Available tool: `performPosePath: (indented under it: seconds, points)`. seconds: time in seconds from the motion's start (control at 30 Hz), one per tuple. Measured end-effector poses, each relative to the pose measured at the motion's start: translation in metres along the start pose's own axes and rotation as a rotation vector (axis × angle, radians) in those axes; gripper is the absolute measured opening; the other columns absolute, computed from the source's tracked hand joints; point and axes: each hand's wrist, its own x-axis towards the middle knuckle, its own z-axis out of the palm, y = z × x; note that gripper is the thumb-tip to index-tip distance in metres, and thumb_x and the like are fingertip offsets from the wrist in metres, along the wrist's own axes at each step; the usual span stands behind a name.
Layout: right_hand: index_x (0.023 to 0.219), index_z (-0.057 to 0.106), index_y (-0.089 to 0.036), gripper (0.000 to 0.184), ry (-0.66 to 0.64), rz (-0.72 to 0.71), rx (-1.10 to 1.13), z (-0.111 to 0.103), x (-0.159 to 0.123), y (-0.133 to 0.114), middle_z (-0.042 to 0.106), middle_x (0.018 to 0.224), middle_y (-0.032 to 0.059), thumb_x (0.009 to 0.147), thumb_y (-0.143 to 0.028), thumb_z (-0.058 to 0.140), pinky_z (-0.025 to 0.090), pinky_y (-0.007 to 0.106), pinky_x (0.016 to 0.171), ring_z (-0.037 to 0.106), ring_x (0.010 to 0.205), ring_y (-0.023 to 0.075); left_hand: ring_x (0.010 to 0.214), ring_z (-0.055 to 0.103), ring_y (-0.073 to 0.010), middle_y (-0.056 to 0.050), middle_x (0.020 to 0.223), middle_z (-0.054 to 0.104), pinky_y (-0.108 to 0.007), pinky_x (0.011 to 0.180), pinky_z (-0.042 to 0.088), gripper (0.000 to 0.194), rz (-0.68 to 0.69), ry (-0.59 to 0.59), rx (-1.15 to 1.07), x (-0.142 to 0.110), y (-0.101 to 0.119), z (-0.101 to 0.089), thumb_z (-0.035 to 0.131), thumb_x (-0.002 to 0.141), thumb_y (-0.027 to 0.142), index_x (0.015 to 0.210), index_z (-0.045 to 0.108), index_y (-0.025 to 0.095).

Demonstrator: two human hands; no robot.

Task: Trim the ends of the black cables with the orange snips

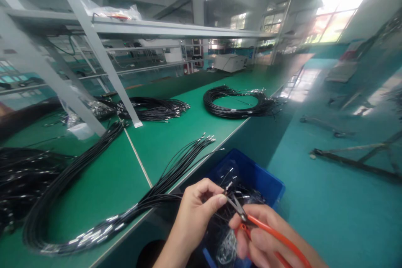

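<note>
My left hand pinches the end of a black cable between thumb and forefinger, above a blue bin. A small light tip shows just past the fingertips. My right hand grips orange-handled scissors. Their slim metal blades are slightly apart and reach to the left thumb, close to the cable end. Whether the blades touch the cable I cannot tell. The cable runs back to a long looped bundle of black cables on the green bench, bound with shiny clear wrapping near its front.
Below my hands, the blue bin holds dark scraps and clear plastic. A coiled cable bundle and more cables lie on the green bench. White shelf posts rise at left. A wheeled stand is on the floor at right.
</note>
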Motion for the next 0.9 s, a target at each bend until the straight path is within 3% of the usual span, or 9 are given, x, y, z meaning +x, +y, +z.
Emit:
performPosePath:
  seconds: [0.33, 0.47, 0.57, 0.67, 0.77, 0.83, 0.9]
  points:
    - [0.1, 0.056, -0.013, 0.022, -0.004, -0.085, 0.085, 0.005, 0.012, 0.015, 0.067, 0.075, 0.0066, 0.086, -0.03, 0.053, 0.032, 0.021, 0.047, 0.04, 0.044, 0.0045, 0.061, 0.048, -0.0123, 0.001, 0.064, 0.056, -0.022, 0.058, 0.037, 0.015, 0.044, -0.008, 0.022, -0.003, -0.002, 0.0, 0.067, 0.074, 0.027, 0.067, 0.062, 0.016]
    - [0.098, 0.056, -0.013, 0.034, -0.037, -0.063, 0.105, 0.004, 0.017, 0.01, 0.066, 0.066, 0.004, 0.078, -0.04, 0.061, 0.026, 0.016, 0.038, 0.037, 0.037, 0.0023, 0.063, 0.05, -0.0134, 0.0, 0.066, 0.058, -0.023, 0.06, 0.039, 0.015, 0.058, -0.015, 0.054, -0.002, -0.002, 0.0, 0.067, 0.075, 0.028, 0.068, 0.061, 0.016]
    - [0.09, 0.056, -0.014, 0.04, -0.036, 0.039, -0.065, 0.004, 0.021, 0.004, 0.064, 0.057, 0.0021, 0.07, -0.047, 0.067, 0.018, 0.014, 0.031, 0.032, 0.027, 0.0008, 0.063, 0.05, -0.0138, 0.0, 0.065, 0.058, -0.023, 0.06, 0.039, 0.016, 0.062, -0.012, 0.078, 0.0, -0.002, -0.002, 0.066, 0.075, 0.028, 0.067, 0.061, 0.016]
    - [0.081, 0.055, -0.016, 0.034, 0.059, 0.068, -0.215, 0.005, 0.022, 0.003, 0.061, 0.05, -0.0001, 0.064, -0.04, 0.072, 0.023, 0.014, 0.031, 0.037, 0.028, 0.0029, 0.061, 0.051, -0.0137, 0.0, 0.064, 0.058, -0.023, 0.057, 0.039, 0.013, 0.059, 0.021, 0.132, 0.001, -0.007, 0.001, 0.065, 0.075, 0.026, 0.067, 0.061, 0.016]
    - [0.083, 0.057, -0.016, 0.033, 0.128, -0.038, -0.239, 0.0, 0.017, 0.009, 0.061, 0.053, -0.0007, 0.063, -0.036, 0.075, 0.027, 0.016, 0.033, 0.039, 0.032, 0.0038, 0.062, 0.055, -0.015, 0.0, 0.065, 0.061, -0.023, 0.057, 0.04, 0.007, 0.1, 0.047, 0.317, -0.002, -0.016, 0.013, 0.063, 0.075, 0.02, 0.068, 0.064, 0.019]
    - [0.09, 0.059, -0.018, 0.036, 0.177, -0.097, -0.214, -0.008, 0.015, 0.016, 0.062, 0.057, 0.0004, 0.067, -0.042, 0.072, 0.027, 0.017, 0.033, 0.038, 0.032, 0.0042, 0.064, 0.059, -0.0158, 0.001, 0.067, 0.064, -0.023, 0.057, 0.042, 0.006, 0.174, -0.023, 0.537, -0.003, -0.021, 0.018, 0.065, 0.072, 0.019, 0.068, 0.067, 0.023]
    - [0.091, 0.061, -0.018, 0.04, 0.252, -0.126, -0.15, -0.018, 0.015, 0.022, 0.061, 0.057, 0.0017, 0.066, -0.048, 0.072, 0.029, 0.02, 0.033, 0.044, 0.035, 0.0078, 0.068, 0.061, -0.0161, 0.003, 0.072, 0.067, -0.023, 0.059, 0.043, 0.006, 0.194, 0.003, 0.798, -0.001, -0.024, 0.012, 0.067, 0.07, 0.023, 0.071, 0.069, 0.028]
